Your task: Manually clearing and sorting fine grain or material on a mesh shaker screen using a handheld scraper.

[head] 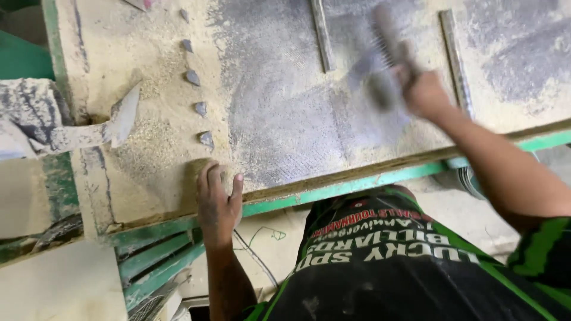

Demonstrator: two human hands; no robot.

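The grey hand brush with dark bristles (380, 65) looks smeared and blurry, so its shape is hard to make out. It is over the dusty grey part of the flat wooden table top (279, 119). The right hand (423, 92) is wrapped tight around the brush. The left hand (217, 205) lies flat and spread on the near edge (fingers in the pale sawdust (154, 142)). A row of small grey pointed teeth (193, 77) pokes up nearby. A green metal frame (357, 184) runs under the edge.
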